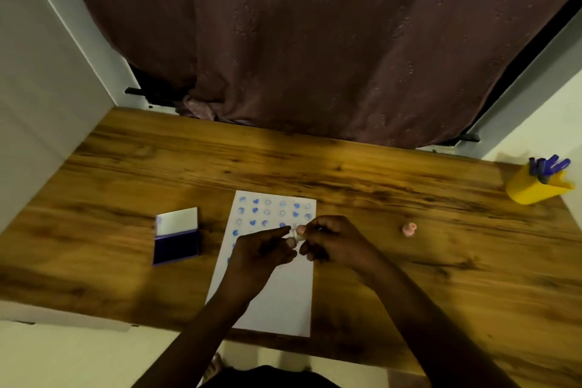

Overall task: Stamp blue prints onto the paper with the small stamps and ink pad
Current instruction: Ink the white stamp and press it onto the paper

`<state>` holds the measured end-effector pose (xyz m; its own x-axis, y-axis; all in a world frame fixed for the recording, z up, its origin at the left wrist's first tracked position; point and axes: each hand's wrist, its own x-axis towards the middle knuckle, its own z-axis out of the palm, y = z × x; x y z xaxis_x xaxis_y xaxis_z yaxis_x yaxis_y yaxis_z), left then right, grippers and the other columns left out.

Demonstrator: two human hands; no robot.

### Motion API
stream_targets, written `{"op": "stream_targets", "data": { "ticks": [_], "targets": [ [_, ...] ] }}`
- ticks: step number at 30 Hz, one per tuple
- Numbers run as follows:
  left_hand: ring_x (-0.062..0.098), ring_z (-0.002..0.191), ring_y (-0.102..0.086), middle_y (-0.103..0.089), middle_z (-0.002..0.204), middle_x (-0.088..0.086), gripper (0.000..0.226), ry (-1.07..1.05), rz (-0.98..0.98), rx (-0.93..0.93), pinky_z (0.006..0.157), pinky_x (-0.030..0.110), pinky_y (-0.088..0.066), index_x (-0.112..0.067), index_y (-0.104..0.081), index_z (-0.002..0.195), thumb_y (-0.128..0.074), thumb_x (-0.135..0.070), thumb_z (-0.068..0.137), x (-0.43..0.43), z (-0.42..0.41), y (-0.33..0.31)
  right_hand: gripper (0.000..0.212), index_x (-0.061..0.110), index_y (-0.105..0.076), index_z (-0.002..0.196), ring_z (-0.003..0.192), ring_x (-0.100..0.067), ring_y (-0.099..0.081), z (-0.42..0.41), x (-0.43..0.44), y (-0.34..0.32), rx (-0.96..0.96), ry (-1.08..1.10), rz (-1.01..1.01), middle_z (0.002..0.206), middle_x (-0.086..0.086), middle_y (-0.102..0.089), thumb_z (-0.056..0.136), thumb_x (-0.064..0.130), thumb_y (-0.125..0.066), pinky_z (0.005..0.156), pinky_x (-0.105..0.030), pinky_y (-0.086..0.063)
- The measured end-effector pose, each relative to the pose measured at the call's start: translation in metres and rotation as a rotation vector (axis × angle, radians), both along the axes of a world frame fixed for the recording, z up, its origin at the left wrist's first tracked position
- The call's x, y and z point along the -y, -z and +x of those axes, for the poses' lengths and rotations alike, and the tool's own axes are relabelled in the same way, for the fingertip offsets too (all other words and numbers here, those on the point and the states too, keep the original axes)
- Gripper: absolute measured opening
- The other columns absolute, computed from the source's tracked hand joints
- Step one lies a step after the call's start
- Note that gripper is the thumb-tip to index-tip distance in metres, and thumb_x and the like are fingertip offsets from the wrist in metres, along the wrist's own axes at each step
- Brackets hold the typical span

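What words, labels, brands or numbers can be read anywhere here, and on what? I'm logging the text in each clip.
None can be read.
Paper: only blue stamped pictures, hearts and smiley faces, no letters.
Ink pad: a small bluish mark on the corner of its open white lid, too blurred to read.
Small stamp between the two hands: no legible marking.
Pink stamp and yellow pen holder: no text visible.

A home room: wooden desk (346, 173) against a curtained (315, 41) window.
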<state>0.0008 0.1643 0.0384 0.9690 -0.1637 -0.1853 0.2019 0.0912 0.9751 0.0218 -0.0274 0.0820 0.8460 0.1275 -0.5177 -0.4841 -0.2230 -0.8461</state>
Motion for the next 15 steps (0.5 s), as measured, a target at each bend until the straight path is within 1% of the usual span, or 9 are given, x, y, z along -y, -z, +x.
{"op": "stream_targets", "data": {
  "ticks": [2, 4, 6, 7, 8, 10, 11, 13, 15],
  "targets": [
    [0.016, 0.102, -0.079, -0.080, 0.114, -0.012, 0.046, -0.020, -0.015, -0.019, 0.075, 0.026, -0.064, -0.038, -0.065, 0.122, -0.073, -0.004, 0.092, -0.018, 0.000, 0.005, 0.024, 0.009, -0.071, 0.103, 0.071, -0.013, -0.075, 0.000, -0.018, 0.002, 0.000, -0.034, 0.013, 0.087, -0.009, -0.080, 0.095, 0.032, -0.071, 0.064, -0.022, -0.057],
    [0.017, 0.104, -0.079, -0.080, 0.117, -0.008, 0.046, -0.057, -0.031, -0.057, 0.074, 0.026, -0.064, -0.037, -0.067, 0.122, -0.077, -0.005, 0.090, -0.037, 0.000, 0.010, 0.021, 0.008, -0.070, 0.103, 0.072, -0.013, -0.074, 0.003, -0.037, 0.004, 0.035, -0.066, 0.029, 0.087, -0.009, -0.079, 0.095, 0.027, -0.071, 0.067, -0.024, -0.058],
    [0.022, 0.105, -0.078, -0.080, 0.118, -0.003, 0.043, -0.079, -0.049, -0.083, 0.077, 0.028, -0.064, -0.028, -0.070, 0.127, -0.080, -0.014, 0.088, -0.051, -0.001, 0.016, 0.018, 0.009, -0.070, 0.106, 0.076, -0.014, -0.075, 0.005, -0.047, 0.007, 0.113, -0.132, 0.019, 0.091, -0.010, -0.080, 0.094, 0.022, -0.073, 0.070, -0.025, -0.060],
    [0.024, 0.105, -0.079, -0.081, 0.117, -0.001, 0.041, -0.093, -0.052, -0.092, 0.077, 0.029, -0.064, -0.023, -0.072, 0.126, -0.081, -0.021, 0.086, -0.063, -0.001, 0.018, 0.016, 0.012, -0.070, 0.106, 0.080, -0.014, -0.076, 0.008, -0.057, 0.009, 0.156, -0.184, -0.017, 0.092, -0.008, -0.080, 0.094, 0.021, -0.073, 0.071, -0.026, -0.061],
    [0.026, 0.103, -0.079, -0.082, 0.113, 0.002, 0.036, -0.114, -0.054, -0.101, 0.077, 0.028, -0.064, -0.022, -0.077, 0.120, -0.081, -0.025, 0.084, -0.075, -0.001, 0.019, 0.015, 0.016, -0.069, 0.106, 0.082, -0.014, -0.077, 0.010, -0.067, 0.011, 0.195, -0.230, -0.073, 0.093, -0.005, -0.080, 0.093, 0.022, -0.074, 0.073, -0.026, -0.062],
    [0.030, 0.098, -0.080, -0.083, 0.104, 0.007, 0.019, -0.167, -0.032, -0.094, 0.077, 0.032, -0.066, -0.025, -0.083, 0.101, -0.081, -0.026, 0.082, -0.098, -0.002, 0.024, 0.015, 0.024, -0.068, 0.103, 0.081, -0.009, -0.077, 0.015, -0.087, 0.017, 0.280, -0.278, -0.200, 0.091, 0.006, -0.079, 0.091, 0.027, -0.076, 0.073, -0.024, -0.063],
    [0.030, 0.096, -0.080, -0.083, 0.101, 0.009, 0.015, -0.199, -0.016, -0.081, 0.078, 0.036, -0.066, -0.025, -0.083, 0.095, -0.080, -0.025, 0.081, -0.111, -0.002, 0.026, 0.015, 0.028, -0.068, 0.102, 0.079, -0.007, -0.076, 0.017, -0.097, 0.020, 0.327, -0.286, -0.258, 0.088, 0.012, -0.077, 0.090, 0.031, -0.076, 0.072, -0.022, -0.062],
    [0.029, 0.095, -0.080, -0.083, 0.099, 0.010, 0.016, -0.267, 0.017, -0.082, 0.078, 0.038, -0.067, -0.023, -0.079, 0.097, -0.079, -0.023, 0.081, -0.136, -0.003, 0.030, 0.017, 0.033, -0.066, 0.102, 0.078, -0.004, -0.073, 0.023, -0.119, 0.028, 0.404, -0.313, -0.361, 0.085, 0.017, -0.072, 0.089, 0.039, -0.076, 0.068, -0.020, -0.060],
    [0.030, 0.095, -0.081, -0.083, 0.099, 0.008, 0.025, -0.314, 0.041, -0.108, 0.078, 0.035, -0.067, -0.013, -0.074, 0.109, -0.076, -0.018, 0.086, -0.162, -0.004, 0.032, 0.021, 0.034, -0.064, 0.103, 0.079, -0.003, -0.071, 0.027, -0.142, 0.035, 0.423, -0.359, -0.440, 0.089, 0.017, -0.071, 0.088, 0.045, -0.074, 0.067, -0.019, -0.058]
  ]
}}
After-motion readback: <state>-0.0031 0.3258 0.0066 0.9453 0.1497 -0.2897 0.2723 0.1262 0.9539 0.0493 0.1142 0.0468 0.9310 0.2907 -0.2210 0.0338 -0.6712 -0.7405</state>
